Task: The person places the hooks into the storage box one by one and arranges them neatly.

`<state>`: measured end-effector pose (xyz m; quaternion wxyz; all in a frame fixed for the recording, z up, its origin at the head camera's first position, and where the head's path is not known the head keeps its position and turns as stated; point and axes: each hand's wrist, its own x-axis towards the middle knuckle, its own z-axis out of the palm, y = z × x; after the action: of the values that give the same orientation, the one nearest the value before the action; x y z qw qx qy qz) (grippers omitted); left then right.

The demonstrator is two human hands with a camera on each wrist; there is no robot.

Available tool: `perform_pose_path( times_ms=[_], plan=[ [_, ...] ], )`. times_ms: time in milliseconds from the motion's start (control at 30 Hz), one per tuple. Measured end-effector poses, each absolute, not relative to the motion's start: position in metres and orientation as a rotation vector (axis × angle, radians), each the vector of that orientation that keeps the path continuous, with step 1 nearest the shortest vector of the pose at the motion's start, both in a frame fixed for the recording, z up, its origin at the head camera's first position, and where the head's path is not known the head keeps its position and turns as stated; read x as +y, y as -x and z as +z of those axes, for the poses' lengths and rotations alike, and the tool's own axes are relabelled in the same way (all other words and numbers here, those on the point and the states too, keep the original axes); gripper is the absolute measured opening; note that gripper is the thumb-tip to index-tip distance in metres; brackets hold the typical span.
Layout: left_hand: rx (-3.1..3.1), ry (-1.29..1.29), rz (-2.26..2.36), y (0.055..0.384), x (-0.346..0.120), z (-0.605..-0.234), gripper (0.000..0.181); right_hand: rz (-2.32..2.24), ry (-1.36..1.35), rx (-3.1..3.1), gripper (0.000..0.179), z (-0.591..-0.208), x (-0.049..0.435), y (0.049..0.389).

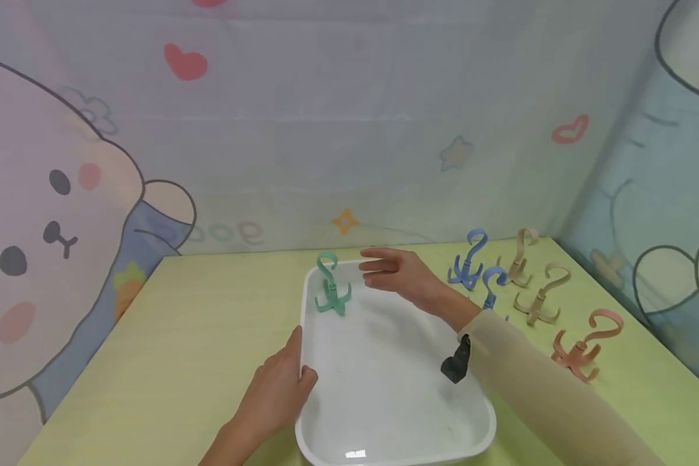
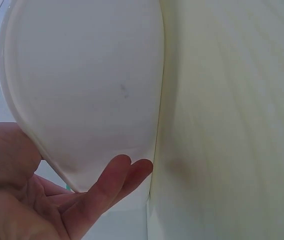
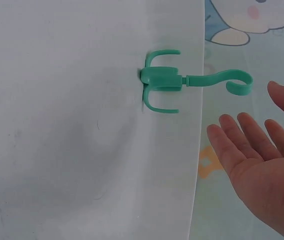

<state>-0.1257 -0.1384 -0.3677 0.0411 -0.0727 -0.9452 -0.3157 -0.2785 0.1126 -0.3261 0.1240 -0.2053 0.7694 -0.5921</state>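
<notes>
A white plastic tray [image 1: 384, 408] lies lengthwise on the table. My left hand [image 1: 276, 388] holds its left rim, thumb over the inside and fingers along the outer wall, as the left wrist view shows the tray's outside [image 2: 87, 90]. Inside the far left corner stands a green multi-prong hook [image 1: 332, 298], its curved top rising above the rim. My right hand [image 1: 404, 275] hovers over the tray's far end, to the right of the green hook. Its fingers are spread and relaxed, apart from the hook [image 3: 162, 79] in the right wrist view.
Right of the tray stand more hooks: two blue, the farther one [image 1: 467, 268] and a nearer one [image 1: 490, 294] partly hidden by my right arm, two beige [image 1: 538, 304], and a pink one [image 1: 576, 353]. A printed cloth backdrop [image 1: 326, 129] borders the yellow-green table [image 1: 210, 310].
</notes>
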Motion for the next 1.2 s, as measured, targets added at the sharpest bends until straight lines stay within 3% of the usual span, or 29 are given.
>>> perform_pose_path(
  times_ms=[1200],
  plan=[
    [-2.911, 0.223, -0.975, 0.127, -0.139, -0.367, 0.073, -1.925, 0.654, 2.156, 0.05, -0.299, 0.138, 0.239]
  ],
)
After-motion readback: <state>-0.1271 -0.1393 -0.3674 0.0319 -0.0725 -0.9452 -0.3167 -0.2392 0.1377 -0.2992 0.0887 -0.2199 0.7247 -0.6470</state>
